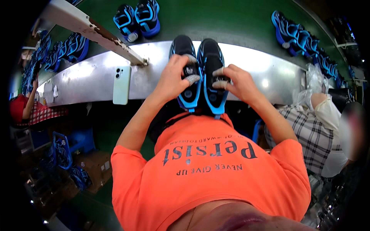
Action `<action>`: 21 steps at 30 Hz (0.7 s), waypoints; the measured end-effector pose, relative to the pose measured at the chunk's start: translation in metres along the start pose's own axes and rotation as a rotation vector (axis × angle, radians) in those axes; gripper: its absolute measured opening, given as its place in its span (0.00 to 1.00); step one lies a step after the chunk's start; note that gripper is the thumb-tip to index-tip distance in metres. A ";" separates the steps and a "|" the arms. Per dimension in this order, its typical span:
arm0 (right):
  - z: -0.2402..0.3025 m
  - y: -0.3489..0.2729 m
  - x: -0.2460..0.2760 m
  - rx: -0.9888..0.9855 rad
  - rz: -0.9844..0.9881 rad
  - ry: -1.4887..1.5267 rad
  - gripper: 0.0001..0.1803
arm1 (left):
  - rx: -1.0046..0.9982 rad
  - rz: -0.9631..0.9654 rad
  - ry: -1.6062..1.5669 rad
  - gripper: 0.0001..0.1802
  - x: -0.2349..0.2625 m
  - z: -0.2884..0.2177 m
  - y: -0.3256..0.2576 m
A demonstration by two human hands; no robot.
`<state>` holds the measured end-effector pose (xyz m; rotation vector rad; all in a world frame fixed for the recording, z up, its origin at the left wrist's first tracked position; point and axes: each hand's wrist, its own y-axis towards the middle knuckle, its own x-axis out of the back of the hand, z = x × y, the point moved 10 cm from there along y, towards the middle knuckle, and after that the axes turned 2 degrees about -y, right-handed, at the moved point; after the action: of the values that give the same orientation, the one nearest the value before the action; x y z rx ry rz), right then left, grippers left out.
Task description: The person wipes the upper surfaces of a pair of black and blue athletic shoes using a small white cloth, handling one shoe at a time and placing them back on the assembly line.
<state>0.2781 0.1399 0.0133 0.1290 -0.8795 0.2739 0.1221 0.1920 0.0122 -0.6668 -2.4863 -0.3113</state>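
Two black sneakers with bright blue trim stand side by side at the metal table's near edge, toes pointing away from me. My left hand (178, 75) is closed on the tongue of the left sneaker (181, 45), thumb and finger on either side of it. On the right sneaker (210, 50), my right hand (236, 81) pinches the tongue in the same way. Pale covers wrap some fingertips of both hands. The heels, with blue pull loops, face my body. My fingers partly hide both tongues.
A pale green phone (121, 85) lies left on the metal table (96, 82), near a rusty white post (111, 40). Beyond, a green belt (216, 23) carries a sneaker pair (137, 19) and a row of sneakers (298, 36). People sit at both sides.
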 end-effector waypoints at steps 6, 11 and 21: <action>0.012 0.000 -0.002 0.181 0.072 0.185 0.18 | -0.169 -0.042 0.175 0.17 0.008 -0.016 -0.007; -0.002 0.003 -0.005 0.033 -0.023 0.043 0.21 | 0.233 0.227 -0.442 0.14 -0.041 -0.030 -0.046; -0.006 0.008 -0.005 0.017 0.011 0.027 0.20 | 0.875 0.282 -1.219 0.18 -0.118 -0.017 -0.081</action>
<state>0.2769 0.1484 0.0053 0.1363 -0.8511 0.2928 0.1740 0.0709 -0.0460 -0.9169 -3.0066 1.6413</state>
